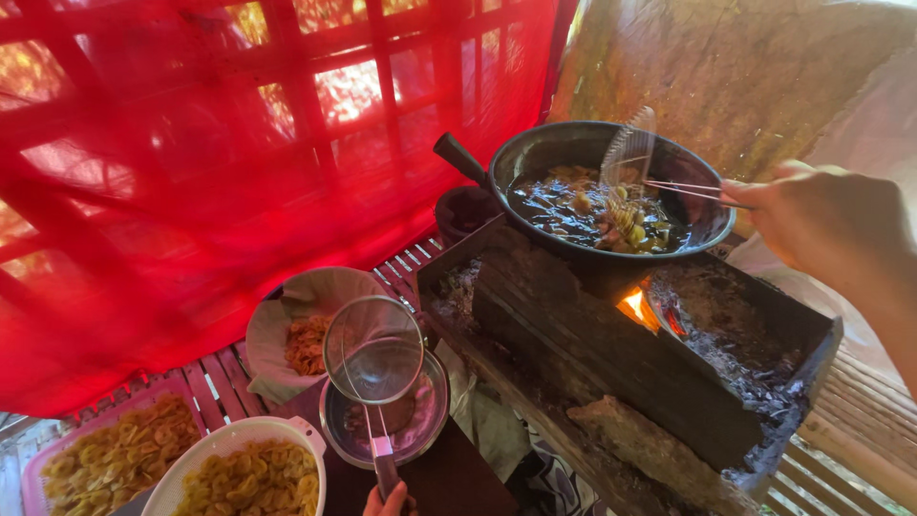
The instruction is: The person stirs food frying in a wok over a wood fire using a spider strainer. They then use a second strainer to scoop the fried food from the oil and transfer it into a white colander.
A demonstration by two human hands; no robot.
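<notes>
Right hand (831, 225) sits closed around the thin wire handle of a wire skimmer (626, 167), whose mesh head dips into the round black frying pan (535, 153). The skimmer's long axis runs roughly level, from the hand at the pan's right rim leftward to the middle of the pan, so the head lies left of the fingers and a little farther from the person. Pale frying pieces (621, 225) float in dark oil just under and beside that mesh head. The pan rests on top of a dark, ash-filled wood-fire stove (611, 354), with a small flame (632, 306) showing below the pan's near edge.

Left hand (390, 499) is only partly in view well below and left of the pan; its fingertips grip the end of a round fine-mesh metal strainer (373, 352). That strainer's handle points back toward the person, and its bowl hangs over a shallow metal bowl (420, 430). Left of the pan, beside the strainer, stand a cloth-lined bowl of browned chips (308, 339), a white basin of yellow slices (250, 478) and a pink tray of yellow slices (115, 459). The right hand is far nearer the pan.
</notes>
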